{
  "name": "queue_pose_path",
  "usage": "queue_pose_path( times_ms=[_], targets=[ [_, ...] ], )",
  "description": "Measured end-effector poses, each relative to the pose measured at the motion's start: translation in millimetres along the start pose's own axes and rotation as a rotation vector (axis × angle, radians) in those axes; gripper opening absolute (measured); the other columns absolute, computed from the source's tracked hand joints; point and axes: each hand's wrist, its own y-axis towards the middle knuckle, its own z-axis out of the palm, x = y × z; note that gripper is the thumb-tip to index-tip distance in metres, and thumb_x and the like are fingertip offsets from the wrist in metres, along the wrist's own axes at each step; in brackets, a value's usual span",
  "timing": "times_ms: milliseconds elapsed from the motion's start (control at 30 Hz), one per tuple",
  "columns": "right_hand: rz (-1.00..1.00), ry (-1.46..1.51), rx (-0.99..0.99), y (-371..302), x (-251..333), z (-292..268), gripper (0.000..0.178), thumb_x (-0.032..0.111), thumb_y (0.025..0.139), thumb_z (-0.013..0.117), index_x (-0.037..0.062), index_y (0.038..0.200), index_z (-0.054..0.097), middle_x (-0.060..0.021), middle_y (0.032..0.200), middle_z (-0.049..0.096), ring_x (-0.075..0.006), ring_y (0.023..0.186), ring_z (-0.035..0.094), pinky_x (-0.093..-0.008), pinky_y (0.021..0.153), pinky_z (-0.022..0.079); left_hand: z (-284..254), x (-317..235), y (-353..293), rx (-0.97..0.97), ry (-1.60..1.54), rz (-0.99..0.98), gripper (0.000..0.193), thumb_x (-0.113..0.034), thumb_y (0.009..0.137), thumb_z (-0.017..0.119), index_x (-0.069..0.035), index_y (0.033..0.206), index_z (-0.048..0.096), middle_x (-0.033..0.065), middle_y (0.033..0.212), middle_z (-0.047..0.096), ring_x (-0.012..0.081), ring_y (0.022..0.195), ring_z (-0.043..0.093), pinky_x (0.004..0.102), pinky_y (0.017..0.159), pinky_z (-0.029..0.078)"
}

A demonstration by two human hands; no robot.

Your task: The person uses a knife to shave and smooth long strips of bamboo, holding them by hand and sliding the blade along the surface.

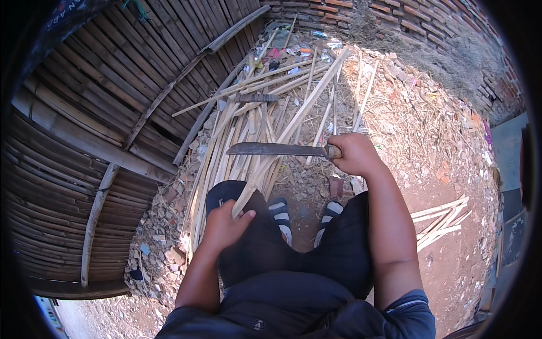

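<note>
Dirt ground (443, 265) strewn with rubble (442, 172) before brick wall (437, 25), partly sunlit; bamboo-slat wall (110, 85) seen left of brick wall.

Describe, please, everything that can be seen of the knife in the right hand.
The knife has a long, dark grey, metal-looking blade and a brownish, wood-looking handle, partly hidden by the right hand's grip around it. It is held crosswise, tip pointing left. From this view, the blade crosses a pale wood strip; whether they touch, I cannot tell.
</note>
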Motion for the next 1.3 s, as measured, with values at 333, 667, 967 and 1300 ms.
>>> queue_pose_path(
  times_ms=[333,667,967,1300],
  targets=[
    [0.331,0.09,-0.111,2.0,-19.7,-9.3,0.038,0.028,0.084,0.078,0.0115,0.118,0.071,-0.0199,0.097,0.073,-0.0412,0.097,0.07,-0.0507,0.085,0.056,-3.5,-8.1,-1.2,0.004,0.019,-0.032,0.041,-0.039,0.088,0.079,0.0,0.097,0.069,0.0195,0.081,0.073,0.0397,0.083,0.074,0.0449,0.074,0.056],
    [-0.092,0.084,0.067,2.7,8.6,9.4,0.033,0.019,0.075,0.076,0.0121,0.108,0.073,-0.0177,0.095,0.073,-0.0407,0.095,0.07,-0.0501,0.082,0.056,-0.4,1.3,-0.7,0.011,-0.018,-0.02,0.042,-0.04,0.088,0.079,0.0,0.097,0.069,0.0192,0.08,0.073,0.0392,0.082,0.074,0.045,0.074,0.056],
    [0.274,0.203,-0.2,3.0,-35.7,9.5,0.037,0.031,0.083,0.084,0.006,0.108,0.072,-0.0207,0.088,0.072,-0.0391,0.084,0.07,-0.0448,0.076,0.054,-0.3,-0.6,1.1,0.006,-0.003,0.006,0.04,-0.037,0.088,0.08,0.0,0.096,0.068,0.0173,0.078,0.071,0.0343,0.077,0.072,0.0426,0.071,0.055],
    [-0.097,0.173,0.216,4.6,15.2,17.4,0.046,0.035,0.08,0.083,0.0093,0.116,0.072,-0.0207,0.101,0.073,-0.0418,0.102,0.069,-0.0494,0.088,0.054,0.7,1.3,1.2,0.002,-0.03,-0.008,0.042,-0.04,0.088,0.08,0.0,0.097,0.068,0.019,0.079,0.072,0.039,0.08,0.073,0.0449,0.073,0.056]
  ],
)
